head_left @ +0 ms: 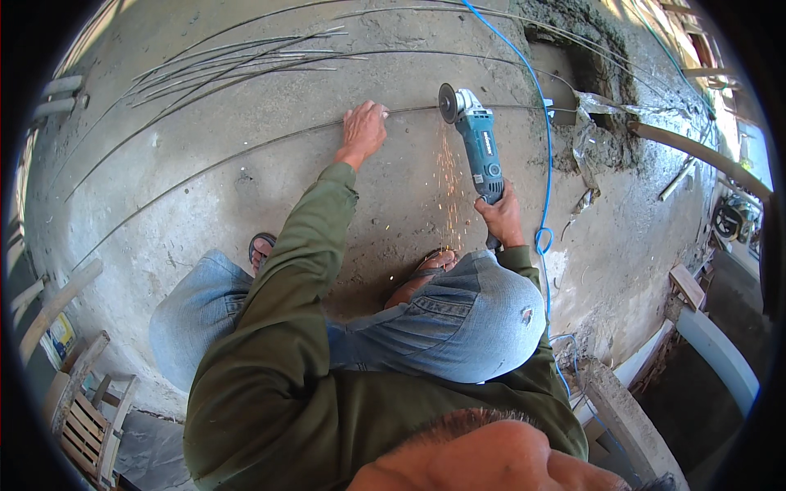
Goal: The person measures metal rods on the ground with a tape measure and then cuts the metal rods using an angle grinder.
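Note:
My left hand (363, 131) has its fingers closed on a thin steel rod (246, 151) lying across the concrete floor. My right hand (501, 217) grips the handle of a teal angle grinder (476, 139) with a dark disc (448, 104) meeting that rod to the right of my left hand. Orange sparks (450, 188) stream down from the disc toward my sandalled right foot (430, 270). A blue cord (547, 196) runs along the floor to the right of the grinder.
Loose rods (237, 61) lie at the upper left. A wet cement pit (573, 82) with a torn strip (585, 143) is at the upper right. A curved pole (696, 151) reaches in from the right. Wooden slats (86, 425) and concrete blocks (622, 417) sit near the lower edges.

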Available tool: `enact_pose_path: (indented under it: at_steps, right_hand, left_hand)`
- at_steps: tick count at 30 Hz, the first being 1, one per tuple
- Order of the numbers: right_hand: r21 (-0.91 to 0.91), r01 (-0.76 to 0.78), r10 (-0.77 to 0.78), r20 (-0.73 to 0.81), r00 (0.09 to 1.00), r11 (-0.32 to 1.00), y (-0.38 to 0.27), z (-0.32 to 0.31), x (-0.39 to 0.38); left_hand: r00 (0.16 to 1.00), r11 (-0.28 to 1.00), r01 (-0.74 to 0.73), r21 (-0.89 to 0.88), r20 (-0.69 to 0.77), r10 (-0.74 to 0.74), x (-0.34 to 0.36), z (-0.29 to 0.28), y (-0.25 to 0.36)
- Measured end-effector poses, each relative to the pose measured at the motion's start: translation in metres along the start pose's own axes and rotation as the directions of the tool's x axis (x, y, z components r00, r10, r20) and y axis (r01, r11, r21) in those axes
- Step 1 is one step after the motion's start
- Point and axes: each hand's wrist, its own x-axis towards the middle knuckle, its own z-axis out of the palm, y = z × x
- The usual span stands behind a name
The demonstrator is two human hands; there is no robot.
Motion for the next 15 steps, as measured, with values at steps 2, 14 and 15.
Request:
enact_pose_path:
  at_steps: [2,14,15]
  right_hand:
    - [-0.029,-0.001,0.001,-0.01,1.0,1.0,-0.005,0.001,0.001]
    - [-0.091,-0.014,0.012,-0.022,1.0,0.996,-0.018,-0.004,0.003]
    - [-0.077,-0.003,0.002,-0.022,1.0,0.997,-0.021,-0.005,0.004]
  left_hand:
    - [1.0,1.0,0.001,-0.007,0.001,-0.001,-0.002,0.0,0.001]
    - [0.999,1.0,-0.014,-0.028,-0.046,0.012,0.0,-0.004,0.003]
    - [0.999,0.999,-0.018,-0.027,-0.049,0.017,0.001,-0.005,0.004]
